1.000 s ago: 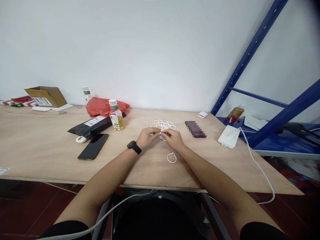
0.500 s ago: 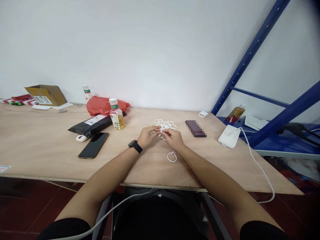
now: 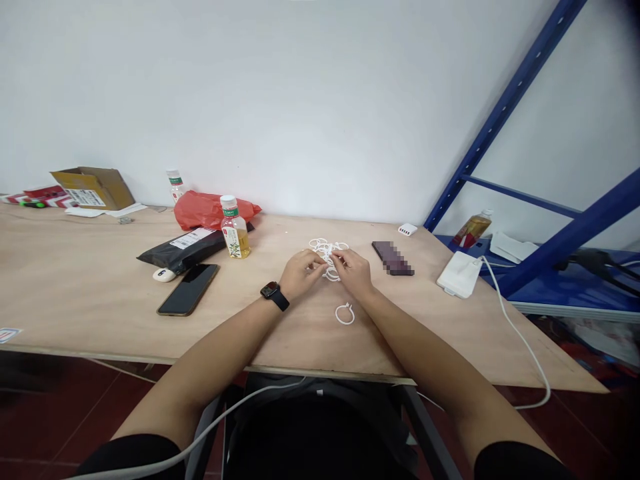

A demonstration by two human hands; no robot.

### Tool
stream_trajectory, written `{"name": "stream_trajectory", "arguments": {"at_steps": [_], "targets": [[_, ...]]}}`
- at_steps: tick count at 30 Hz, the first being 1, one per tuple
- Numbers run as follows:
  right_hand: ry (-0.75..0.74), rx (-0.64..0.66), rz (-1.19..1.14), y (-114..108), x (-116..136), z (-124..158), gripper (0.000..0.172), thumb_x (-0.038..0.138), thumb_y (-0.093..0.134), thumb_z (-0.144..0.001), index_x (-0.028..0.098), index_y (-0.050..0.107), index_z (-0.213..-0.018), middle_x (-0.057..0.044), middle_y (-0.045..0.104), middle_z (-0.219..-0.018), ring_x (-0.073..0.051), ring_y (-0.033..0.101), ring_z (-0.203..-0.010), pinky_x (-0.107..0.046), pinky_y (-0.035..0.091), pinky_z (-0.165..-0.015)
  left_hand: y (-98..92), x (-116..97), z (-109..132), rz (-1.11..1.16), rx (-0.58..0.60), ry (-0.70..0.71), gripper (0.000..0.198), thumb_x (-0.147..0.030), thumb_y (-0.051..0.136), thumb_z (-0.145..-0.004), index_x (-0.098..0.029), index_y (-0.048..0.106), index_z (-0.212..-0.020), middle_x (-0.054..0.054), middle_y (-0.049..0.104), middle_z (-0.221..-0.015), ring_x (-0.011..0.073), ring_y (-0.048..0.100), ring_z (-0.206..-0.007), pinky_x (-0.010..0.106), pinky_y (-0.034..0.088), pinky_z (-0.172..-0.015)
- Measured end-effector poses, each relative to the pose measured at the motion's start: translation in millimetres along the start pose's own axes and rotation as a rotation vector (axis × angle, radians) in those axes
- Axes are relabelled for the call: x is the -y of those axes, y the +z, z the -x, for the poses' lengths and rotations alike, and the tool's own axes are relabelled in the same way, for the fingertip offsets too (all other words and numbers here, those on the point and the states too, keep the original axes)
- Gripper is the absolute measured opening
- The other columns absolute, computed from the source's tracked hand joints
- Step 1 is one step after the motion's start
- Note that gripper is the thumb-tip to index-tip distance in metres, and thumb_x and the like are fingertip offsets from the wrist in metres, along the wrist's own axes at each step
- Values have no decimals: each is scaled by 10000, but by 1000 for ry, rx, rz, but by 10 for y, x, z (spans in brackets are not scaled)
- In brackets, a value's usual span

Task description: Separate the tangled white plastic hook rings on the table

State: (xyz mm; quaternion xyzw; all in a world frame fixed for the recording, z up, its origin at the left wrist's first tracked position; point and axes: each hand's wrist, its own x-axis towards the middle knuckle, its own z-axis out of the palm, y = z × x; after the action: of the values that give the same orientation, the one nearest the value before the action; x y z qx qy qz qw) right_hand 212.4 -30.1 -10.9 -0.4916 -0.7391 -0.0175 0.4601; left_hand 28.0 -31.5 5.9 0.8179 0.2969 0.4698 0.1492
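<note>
Above a small heap of thin white plastic rings (image 3: 319,243), my two hands face each other with fingertips nearly meeting. My left hand (image 3: 301,275), with a black watch on its wrist, pinches thumb and forefinger at a white ring (image 3: 331,275). From the other side, my right hand (image 3: 354,273) also has its fingers pinched on the white plastic. The fingertips and the heap behind partly hide the exact grip. One separate ring with a small clip-like top (image 3: 345,314) lies nearer to me, below my right hand.
Left of my hands are a drink bottle (image 3: 235,230), a red bag (image 3: 197,211), a black parcel (image 3: 175,250) and a phone (image 3: 189,291). To the right lie a dark pixelated object (image 3: 393,259) and a white power bank (image 3: 459,275) with a cable. A blue rack (image 3: 500,107) stands beyond.
My hands have drawn slightly apart, the right one shifting a little to the right. More of the white rings shows between them. The separate ring has stayed in place.
</note>
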Motion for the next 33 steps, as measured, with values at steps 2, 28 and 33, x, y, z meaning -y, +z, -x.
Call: {"name": "stream_trajectory", "arguments": {"at_steps": [2,28,33], "targets": [[34,22,48,1,-76,-23,217,295,545,-894,227,675,-1054,-51,713,-959,-187,638,-757,-317,485,-753,53,-55,41,0,198,63,198,-366,598,-882,-194,682,-931,61,662,-918,163,598,-825,297,486,-784],[74,169,-289,11,54,62,192,357,602,-866,220,714,-941,-25,715,-813,-167,635,-717,-280,490,-668,38,214,34,-143,101,-31,190,-282,559,-902,-193,720,-948,54,678,-876,144,607,-768,263,477,-708],[111,183,-299,3,30,66,183,366,605,-855,203,684,-882,-22,679,-757,-159,605,-693,-268,468,-637,2,172,20,-65,122,-4,213,-295,555,-904,-185,736,-923,54,699,-840,133,604,-716,255,475,-679]]}}
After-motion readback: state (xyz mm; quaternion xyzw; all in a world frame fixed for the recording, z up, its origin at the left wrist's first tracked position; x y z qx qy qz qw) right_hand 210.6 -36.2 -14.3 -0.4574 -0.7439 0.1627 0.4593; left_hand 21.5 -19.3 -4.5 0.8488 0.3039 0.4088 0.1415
